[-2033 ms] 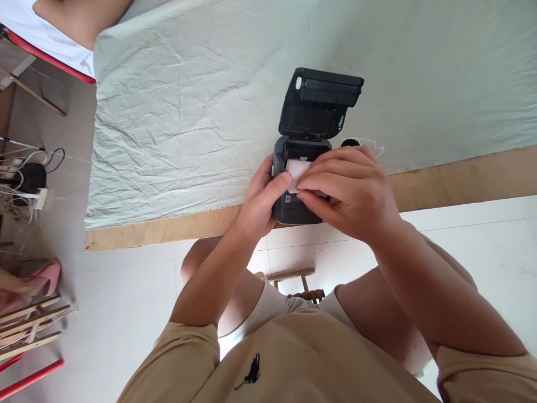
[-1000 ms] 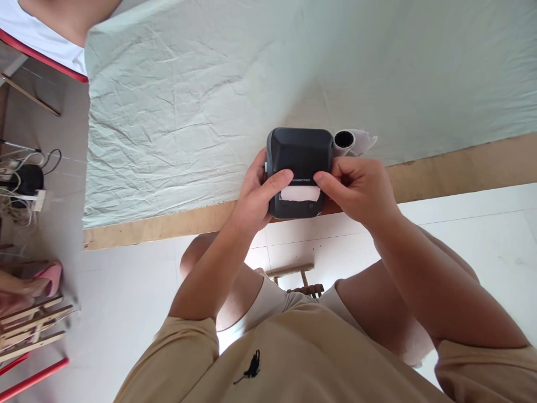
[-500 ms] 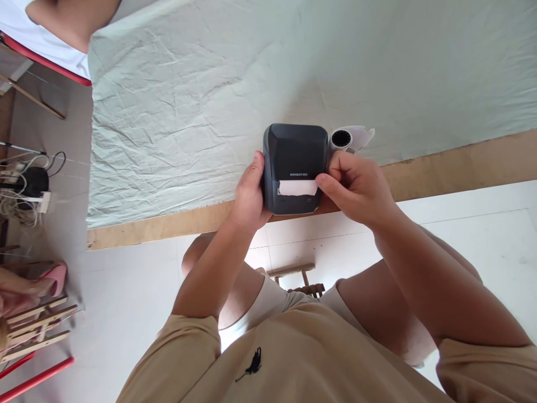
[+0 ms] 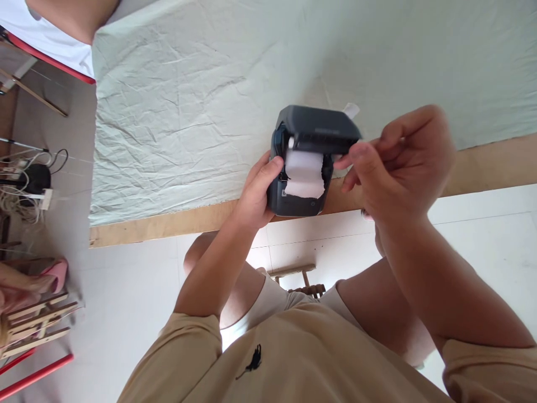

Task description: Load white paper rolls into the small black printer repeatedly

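A dark label printer (image 4: 297,206) has its lid (image 4: 321,124) raised, and a white paper roll (image 4: 302,165) shows inside with its end over the front. My left hand (image 4: 257,193) grips the printer's left side, thumb at the opening. At the lid's right corner, my right hand (image 4: 403,159) pinches the edge between thumb and fingers. Behind the lid, a scrap of white paper (image 4: 351,110) sticks out; the rest of it is hidden.
A pale green cloth (image 4: 188,112) covers the table, with a bare wooden edge (image 4: 168,225) in front. Another person's arm (image 4: 78,17) is at the upper left. Cables (image 4: 29,184) and a wooden rack (image 4: 39,324) are on the left.
The printer's lid has swung up from closed, uncovering the roll. My right hand has moved up and right with the lid's corner. My left hand's thumb has shifted onto the opening's edge.
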### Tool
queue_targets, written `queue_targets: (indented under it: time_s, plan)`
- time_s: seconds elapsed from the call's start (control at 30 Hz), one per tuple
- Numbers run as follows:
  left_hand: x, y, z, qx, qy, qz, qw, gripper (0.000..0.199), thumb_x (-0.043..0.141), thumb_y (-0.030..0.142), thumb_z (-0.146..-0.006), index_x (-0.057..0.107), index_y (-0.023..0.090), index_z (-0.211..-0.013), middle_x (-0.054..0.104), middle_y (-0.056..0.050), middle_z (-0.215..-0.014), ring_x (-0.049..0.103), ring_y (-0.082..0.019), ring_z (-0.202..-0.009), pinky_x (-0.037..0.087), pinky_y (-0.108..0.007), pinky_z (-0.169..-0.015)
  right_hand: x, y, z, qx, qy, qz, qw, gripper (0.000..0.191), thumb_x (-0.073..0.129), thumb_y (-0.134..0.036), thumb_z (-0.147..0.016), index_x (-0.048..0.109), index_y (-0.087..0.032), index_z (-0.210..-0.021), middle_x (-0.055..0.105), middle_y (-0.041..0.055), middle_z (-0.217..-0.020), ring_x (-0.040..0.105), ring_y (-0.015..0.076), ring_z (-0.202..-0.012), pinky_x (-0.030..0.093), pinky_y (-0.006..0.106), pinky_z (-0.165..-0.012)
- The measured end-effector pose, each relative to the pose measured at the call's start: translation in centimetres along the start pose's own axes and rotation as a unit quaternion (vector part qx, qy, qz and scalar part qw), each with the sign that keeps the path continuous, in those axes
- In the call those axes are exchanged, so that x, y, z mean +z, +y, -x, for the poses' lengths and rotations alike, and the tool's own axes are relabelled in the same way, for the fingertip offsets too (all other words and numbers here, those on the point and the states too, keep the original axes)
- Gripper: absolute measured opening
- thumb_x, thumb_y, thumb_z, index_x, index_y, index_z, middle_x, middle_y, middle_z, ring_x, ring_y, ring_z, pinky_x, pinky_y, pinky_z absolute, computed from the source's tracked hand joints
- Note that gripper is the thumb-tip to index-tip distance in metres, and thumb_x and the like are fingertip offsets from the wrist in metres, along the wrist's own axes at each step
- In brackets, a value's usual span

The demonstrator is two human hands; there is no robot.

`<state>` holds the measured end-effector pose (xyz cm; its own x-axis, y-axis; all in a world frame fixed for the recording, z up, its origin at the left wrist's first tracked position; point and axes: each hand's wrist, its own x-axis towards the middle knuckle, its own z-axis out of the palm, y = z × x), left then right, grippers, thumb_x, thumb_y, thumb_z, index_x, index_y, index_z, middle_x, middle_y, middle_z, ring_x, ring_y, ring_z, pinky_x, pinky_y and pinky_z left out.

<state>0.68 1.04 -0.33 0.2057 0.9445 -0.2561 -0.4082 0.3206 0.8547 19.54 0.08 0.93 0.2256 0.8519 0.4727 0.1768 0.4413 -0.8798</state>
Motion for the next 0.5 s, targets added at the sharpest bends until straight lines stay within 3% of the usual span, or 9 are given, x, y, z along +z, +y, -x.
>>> queue_targets:
  time_s: [0.1, 0.2, 0.27, 0.33, 0.4, 0.5]
  plan:
    - [-0.4, -0.2, 0.1, 0.008, -0.017, -0.013, 1.0, 0.048, 0.083, 0.065, -0.094, 0.077, 0.024, -0.117, 0.086, -0.006, -0.124, 0.075, -0.04, -0.145, 0.07, -0.05, -0.112, 0.2, -0.6, -0.7, -0.053, 0.006, 0.075, 0.996, 0.029, 0.075, -0.044, -0.106, 0.055, -0.029, -0.091, 0.068, -0.0026, -0.081, 0.074, 0.0156, -0.071, 0.046, 0.029, -0.05]
    - [-0.6, -0.2, 0.3, 0.001, -0.028, -0.038, 0.999, 0.057, 0.084, 0.074, -0.091, 0.077, 0.025, -0.121, 0.085, -0.005, -0.104, 0.085, -0.037, -0.121, 0.073, -0.046, -0.094, -0.1, -0.8, -1.5, -0.094, -0.102, 0.228, 0.964, 0.005, 0.07, -0.028, -0.1, 0.068, -0.027, -0.097, 0.076, -0.002, -0.082, 0.062, 0.0143, -0.061, 0.041, 0.033, -0.058]
    - [-0.6, -0.1, 0.4, 0.0, -0.034, -0.053, 0.998, 0.06, 0.085, 0.077, -0.089, 0.077, 0.025, -0.117, 0.078, -0.002, -0.085, 0.086, -0.031, -0.094, 0.07, -0.04, -0.074, -0.4, -1.0, -2.0, -0.089, -0.189, 0.324, 0.923, 0.011, 0.069, -0.025, -0.095, 0.075, -0.027, -0.105, 0.075, -0.0022, -0.079, 0.056, 0.0155, -0.061, 0.035, 0.034, -0.06]
    - [-0.6, 0.0, 0.5, 0.009, -0.041, -0.059, 0.997, 0.055, 0.085, 0.076, -0.09, 0.078, 0.025, -0.111, 0.074, -0.001, -0.077, 0.081, -0.025, -0.076, 0.061, -0.033, -0.058, -0.6, -1.1, -2.5, -0.061, -0.259, 0.354, 0.897, 0.018, 0.071, -0.025, -0.092, 0.077, -0.028, -0.109, 0.072, -0.0016, -0.077, 0.052, 0.0162, -0.061, 0.028, 0.034, -0.06]
    - [-0.5, 0.1, 0.6, 0.018, -0.046, -0.057, 0.997, 0.049, 0.083, 0.071, -0.093, 0.079, 0.025, -0.109, 0.078, -0.003, -0.086, 0.079, -0.023, -0.076, 0.056, -0.031, -0.053, -0.7, -1.2, -2.9, -0.031, -0.296, 0.33, 0.896, 0.019, 0.075, -0.026, -0.091, 0.078, -0.029, -0.11, 0.07, -0.0007, -0.076, 0.046, 0.0157, -0.059, 0.025, 0.033, -0.059]
    - [-0.5, 0.1, 0.6, 0.008, -0.045, -0.054, 0.998, 0.047, 0.081, 0.07, -0.096, 0.079, 0.026, -0.113, 0.085, -0.005, -0.104, 0.085, -0.028, -0.096, 0.063, -0.033, -0.063, -0.9, -1.8, -3.2, 0.004, -0.3, 0.268, 0.915, 0.026, 0.079, -0.024, -0.085, 0.079, -0.03, -0.11, 0.07, -0.0004, -0.076, 0.047, 0.0162, -0.06, 0.03, 0.033, -0.059]
